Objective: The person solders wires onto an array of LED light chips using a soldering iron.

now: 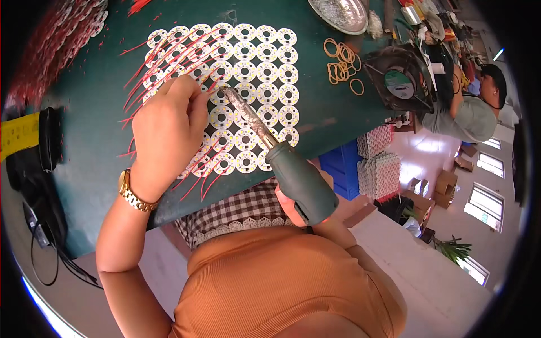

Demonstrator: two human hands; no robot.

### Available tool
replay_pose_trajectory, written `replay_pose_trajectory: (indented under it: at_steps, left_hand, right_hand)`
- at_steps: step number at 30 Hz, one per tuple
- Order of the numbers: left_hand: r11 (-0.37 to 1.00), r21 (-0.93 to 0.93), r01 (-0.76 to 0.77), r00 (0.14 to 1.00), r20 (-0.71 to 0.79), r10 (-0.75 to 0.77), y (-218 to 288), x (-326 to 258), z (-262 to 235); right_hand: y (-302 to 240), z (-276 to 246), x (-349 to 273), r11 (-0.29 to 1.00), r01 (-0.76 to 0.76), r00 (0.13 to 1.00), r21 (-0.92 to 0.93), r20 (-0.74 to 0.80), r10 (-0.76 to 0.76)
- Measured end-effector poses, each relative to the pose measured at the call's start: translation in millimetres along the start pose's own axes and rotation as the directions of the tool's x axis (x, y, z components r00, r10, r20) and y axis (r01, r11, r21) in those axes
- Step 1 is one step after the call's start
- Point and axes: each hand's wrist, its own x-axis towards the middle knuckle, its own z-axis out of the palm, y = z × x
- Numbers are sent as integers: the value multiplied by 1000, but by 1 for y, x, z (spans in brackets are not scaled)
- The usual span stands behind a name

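A grid of round white ring-shaped LED boards lies on the dark green table, each ring with small yellow chips and a dark centre. Thin red wires run from many boards on the left side and along the near edge. Above the left part of the grid, my left hand pinches a red wire by a board. A gold watch is on that wrist. My right hand, mostly hidden, is closed round a dark green soldering iron. Its silvery, crusted barrel slants up-left over the boards, the tip close to my left fingertips.
Bundles of wired boards lie at the far left. Rubber bands, a black fan and a metal bowl sit at the right. A blue crate stands below the table edge. Another person sits beyond.
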Motion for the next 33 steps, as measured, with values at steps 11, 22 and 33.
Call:
replay_pose_trajectory:
  at_steps: [11, 22, 33]
  left_hand:
    - [1000, 7, -7, 1000, -7, 7, -3, -1, 2]
    - [983, -178, 32, 995, -91, -49, 0, 1, -8]
    - [967, -173, 187, 961, 238, -143, 9, -1, -13]
  right_hand:
    - [-1, -3, 4, 985, 67, 998, -159, 31, -62]
    - [10, 4, -25, 797, -237, 947, 556, -51, 317]
    - [11, -9, -17, 971, 135, 990, 199, -68, -123]
